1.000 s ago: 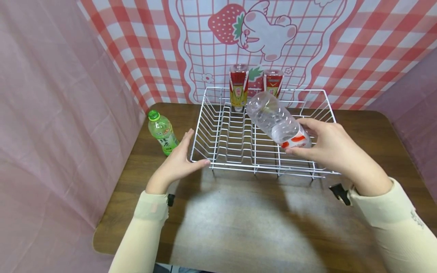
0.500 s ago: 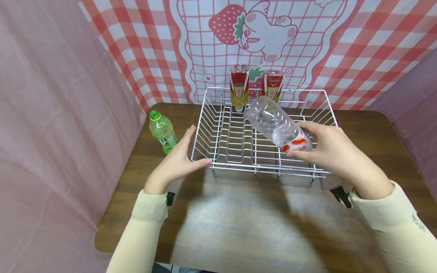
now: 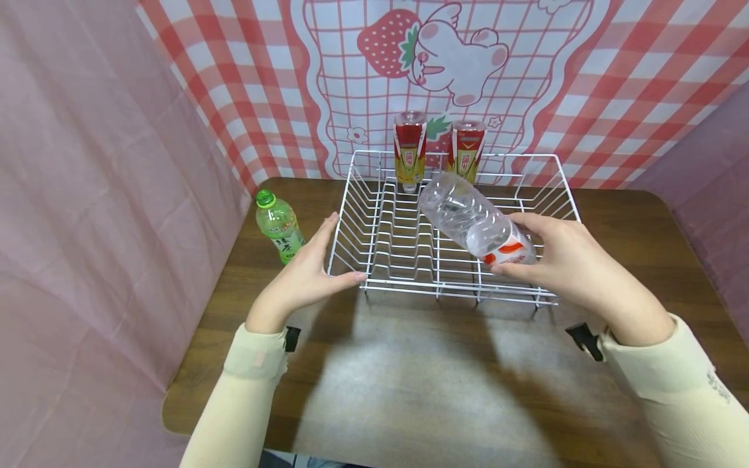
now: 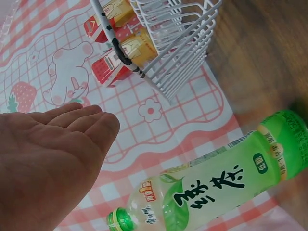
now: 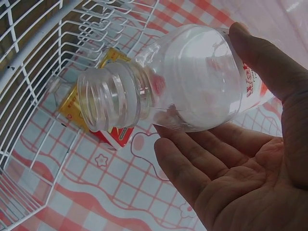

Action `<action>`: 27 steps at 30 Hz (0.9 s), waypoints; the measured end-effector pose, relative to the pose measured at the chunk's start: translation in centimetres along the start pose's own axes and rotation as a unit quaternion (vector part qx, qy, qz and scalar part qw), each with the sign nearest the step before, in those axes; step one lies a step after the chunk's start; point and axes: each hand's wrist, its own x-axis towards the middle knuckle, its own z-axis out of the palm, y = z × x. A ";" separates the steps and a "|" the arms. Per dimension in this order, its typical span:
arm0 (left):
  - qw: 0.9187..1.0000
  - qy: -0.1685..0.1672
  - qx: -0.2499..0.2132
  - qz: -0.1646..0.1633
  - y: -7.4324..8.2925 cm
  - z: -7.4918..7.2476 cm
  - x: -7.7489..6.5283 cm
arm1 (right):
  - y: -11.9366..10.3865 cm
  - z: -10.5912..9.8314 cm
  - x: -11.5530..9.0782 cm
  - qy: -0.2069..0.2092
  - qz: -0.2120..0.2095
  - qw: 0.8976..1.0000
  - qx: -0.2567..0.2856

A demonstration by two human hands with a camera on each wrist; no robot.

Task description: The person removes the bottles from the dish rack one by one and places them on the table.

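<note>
Right hand (image 3: 576,263): fingers clamped on clear bottle (image 3: 465,214), tilted over rack (image 3: 400,283) | left hand (image 3: 304,279): thumb and fingers apart, holding nothing | risk: bottle may slip if grip loosens

In the head view you work in bright, fairly even light, apparently from overhead. A broad pale glare spreads over the near middle of the tabletop (image 3: 404,390), and soft shadows lie left and right of it. Small highlights streak the clear bottle (image 3: 465,218), so its far end looks washed out. Your right sleeve (image 3: 696,390) looks slightly soft and stretched toward the near right corner.

Both wrist views give you dimmer, greyer light: your left hand (image 4: 50,161) and right hand (image 5: 245,175) show shaded palms (the left one darkest). Lettering on the green bottle (image 4: 211,187) stays crisp, though.
</note>
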 end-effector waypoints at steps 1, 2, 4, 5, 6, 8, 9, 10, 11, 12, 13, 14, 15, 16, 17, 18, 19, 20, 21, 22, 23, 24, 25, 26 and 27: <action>1.000 0.002 -0.001 0.003 0.0 0.0 0.0 | 0.0 0.0 0.0 0.001 -0.002 1.000 0.000; 1.000 0.003 -0.003 0.010 0.1 -0.1 0.0 | 0.0 0.0 -0.1 0.001 -0.004 1.000 0.000; 1.000 0.007 -0.009 0.023 0.1 -0.2 0.1 | 0.0 0.1 -0.1 0.002 -0.008 1.000 0.001; 0.999 0.009 -0.011 0.030 0.2 -0.2 0.1 | -0.1 0.2 -0.1 0.002 -0.010 1.000 0.000; 0.999 0.011 -0.013 0.037 0.3 -0.3 0.2 | -0.1 0.2 -0.1 0.001 -0.012 1.000 -0.001; 0.999 0.011 -0.016 0.047 0.4 -0.3 0.3 | -0.2 0.3 -0.1 -0.002 -0.014 1.000 -0.003; 0.999 0.011 -0.014 0.050 0.5 -0.4 0.3 | -0.2 0.4 -0.2 -0.003 -0.015 1.000 -0.004; 0.999 0.009 -0.010 0.049 0.6 -0.4 0.4 | -0.2 0.4 -0.2 -0.004 -0.016 1.000 -0.006; 0.999 0.007 -0.003 0.046 0.7 -0.4 0.4 | -0.2 0.5 -0.2 -0.005 -0.018 1.000 -0.007; 0.999 0.004 0.002 0.041 0.8 -0.5 0.4 | -0.2 0.5 -0.2 -0.004 -0.020 1.000 -0.006; 0.999 0.000 0.008 0.036 0.9 -0.5 0.4 | -0.2 0.5 -0.2 -0.002 -0.024 1.000 -0.006; 0.999 -0.004 0.015 0.030 1.0 -0.5 0.3 | -0.2 0.5 -0.3 0.000 -0.027 1.000 -0.005; 0.999 -0.009 0.020 0.023 1.0 -0.5 0.3 | -0.2 0.5 -0.3 0.001 -0.032 0.999 -0.005; 0.999 -0.014 0.024 0.018 1.1 -0.6 0.3 | -0.3 0.6 -0.3 0.004 -0.036 0.999 -0.004; 0.999 -0.018 0.027 0.014 1.2 -0.6 0.3 | -0.3 0.6 -0.3 0.006 -0.039 0.999 -0.004; 0.999 -0.022 0.027 0.012 1.2 -0.6 0.2 | -0.4 0.6 -0.4 0.007 -0.043 0.999 -0.004; 0.999 -0.025 0.027 0.012 1.3 -0.6 0.2 | -0.4 0.7 -0.4 0.007 -0.044 0.999 -0.004; 0.999 -0.027 0.027 0.012 1.3 -0.6 0.2 | -0.5 0.7 -0.4 0.007 -0.045 0.999 -0.004; 0.999 -0.029 0.026 0.013 1.4 -0.6 0.2 | -0.5 0.7 -0.4 0.007 -0.045 0.999 -0.005; 0.999 -0.029 0.026 0.016 1.4 -0.6 0.2 | -0.6 0.8 -0.4 0.006 -0.042 0.999 -0.004; 0.999 -0.030 0.027 0.018 1.5 -0.6 0.1 | -0.7 0.8 -0.4 0.004 -0.041 0.999 -0.003; 0.999 -0.030 0.026 0.019 1.5 -0.7 0.1 | -0.7 0.8 -0.5 0.004 -0.041 0.999 -0.003; 0.999 -0.030 0.027 0.020 1.6 -0.7 0.1 | -0.8 0.8 -0.5 0.003 -0.039 0.999 -0.003; 0.999 -0.030 0.028 0.020 1.7 -0.8 0.1 | -0.8 0.8 -0.5 0.003 -0.039 0.999 -0.003; 0.999 -0.030 0.028 0.020 1.7 -0.8 0.1 | -0.9 0.8 -0.6 0.003 -0.039 0.999 -0.003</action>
